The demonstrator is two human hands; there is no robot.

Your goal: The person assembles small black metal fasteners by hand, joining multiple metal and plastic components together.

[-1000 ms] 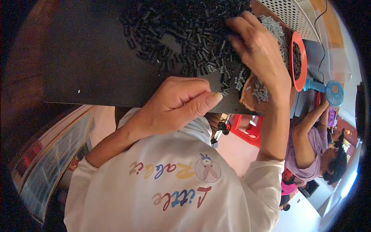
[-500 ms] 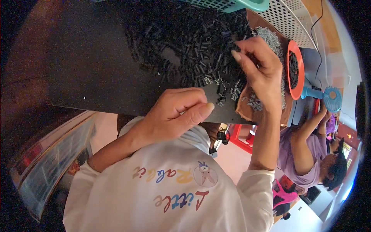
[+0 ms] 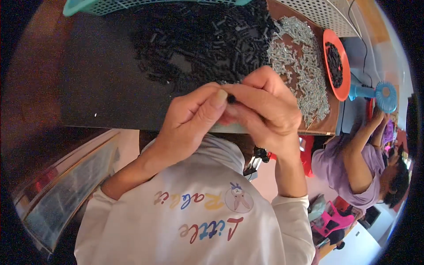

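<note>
In front of my body my two hands meet at the fingertips. A small black piece (image 3: 231, 99), looking like one of the short tubes, sits between them, pinched by my right hand (image 3: 271, 110). My left hand (image 3: 190, 117) is closed, thumb against forefinger, its tip touching the piece; whatever it holds is hidden. Beyond my hands a pile of short black tubes (image 3: 190, 48) covers the dark tabletop (image 3: 101, 84). To the right, small silver springs or similar metal parts (image 3: 304, 66) are spread over a brown sheet (image 3: 329, 126).
An orange plate (image 3: 346, 84) of black pieces stands at the right, beside a blue handheld fan (image 3: 385, 97). A teal basket (image 3: 88, 8) and a white perforated basket (image 3: 327, 11) line the far side. Another person in a purple shirt (image 3: 349, 170) sits at the right.
My right hand has come back from the pile's right side to my left hand, bringing a small black piece. My left hand has risen slightly. The view has shifted, showing more of the silver parts.
</note>
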